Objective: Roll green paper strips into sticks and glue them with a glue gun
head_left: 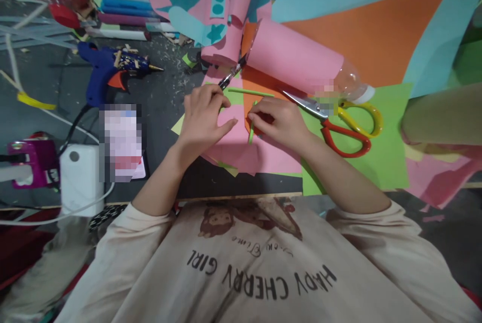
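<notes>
Right now, through the head feed, I have a thin green strip (251, 136) near the middle of the worktop's (158, 89) near edge, over pink paper (282, 159). It is narrow, straight and bright lime; I cannot tell whether it is rolled or flat. My right hand (280, 121) pinches it between thumb and fingers. My left hand (203, 114) is loosely open beside it, thumb out. A second green strip (250, 92) lies just beyond both hands, near a dark pen-like tool (234, 72).

Dark and littered with scraps, the worktop carries an orange sheet (376, 31) toward its far right corner and a green sheet (384, 162) along the near edge. Scissors (346, 141) with one red and one yellow loop rest beside a pink-wrapped bottle (297, 54) lying on its side. Toward the left edge I see a blue glue gun (98, 69) and a phone (122, 142), its screen blurred out.

Upside down to me, the pale shirt (244, 262) reads "CHERRY GIRL", with "Time" in script.
</notes>
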`<state>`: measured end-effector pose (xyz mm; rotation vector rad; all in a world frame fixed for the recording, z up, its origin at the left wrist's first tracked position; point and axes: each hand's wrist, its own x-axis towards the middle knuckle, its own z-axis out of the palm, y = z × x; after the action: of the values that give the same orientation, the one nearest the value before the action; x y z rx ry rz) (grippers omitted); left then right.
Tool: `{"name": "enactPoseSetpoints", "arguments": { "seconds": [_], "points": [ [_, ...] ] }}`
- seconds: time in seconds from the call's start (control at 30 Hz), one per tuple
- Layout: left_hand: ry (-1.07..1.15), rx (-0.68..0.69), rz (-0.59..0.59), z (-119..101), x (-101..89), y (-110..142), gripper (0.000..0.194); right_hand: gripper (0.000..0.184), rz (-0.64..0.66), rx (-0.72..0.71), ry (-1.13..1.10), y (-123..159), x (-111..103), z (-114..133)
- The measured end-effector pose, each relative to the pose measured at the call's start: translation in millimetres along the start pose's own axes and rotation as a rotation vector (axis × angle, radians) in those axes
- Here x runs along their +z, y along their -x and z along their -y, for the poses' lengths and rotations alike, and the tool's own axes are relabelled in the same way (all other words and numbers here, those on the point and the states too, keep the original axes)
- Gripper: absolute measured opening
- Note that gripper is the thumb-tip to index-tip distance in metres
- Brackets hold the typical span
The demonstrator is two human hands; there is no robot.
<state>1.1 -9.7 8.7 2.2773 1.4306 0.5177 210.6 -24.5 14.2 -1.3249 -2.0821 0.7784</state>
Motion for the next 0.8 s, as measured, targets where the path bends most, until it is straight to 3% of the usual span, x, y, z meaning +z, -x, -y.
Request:
{"name": "enactPoseSetpoints", "arguments": {
  "seconds": [0.23, 0.37, 0.53, 0.67, 0.8],
  "points": [
    [0.122, -0.007, 0.025, 2, -5.3, -1, 0.002, 0.025, 0.017, 0.008, -0.008, -1, 0, -2],
    [0.202, -0.016, -0.053, 5, -6.4, -2, 0.01, 0.025, 0.009, 0.016, -0.015, 0, 0, -3],
    [0.013, -0.058, -0.053, 1, 1.8, 2, 0.034, 0.025, 0.017, 0.025, -0.017, -1, 0, -3],
    [-0.012, -0.072, -0.055, -6, 3.9, 4, 0.029, 0.026, 0.031, 0.035, -0.031, -1, -1, -2],
    [0.161, -0.009, -0.054, -4, -1.0, 1, 0.027, 0.026, 0.021, 0.025, -0.037, -1, -1, -2]
  ]
}}
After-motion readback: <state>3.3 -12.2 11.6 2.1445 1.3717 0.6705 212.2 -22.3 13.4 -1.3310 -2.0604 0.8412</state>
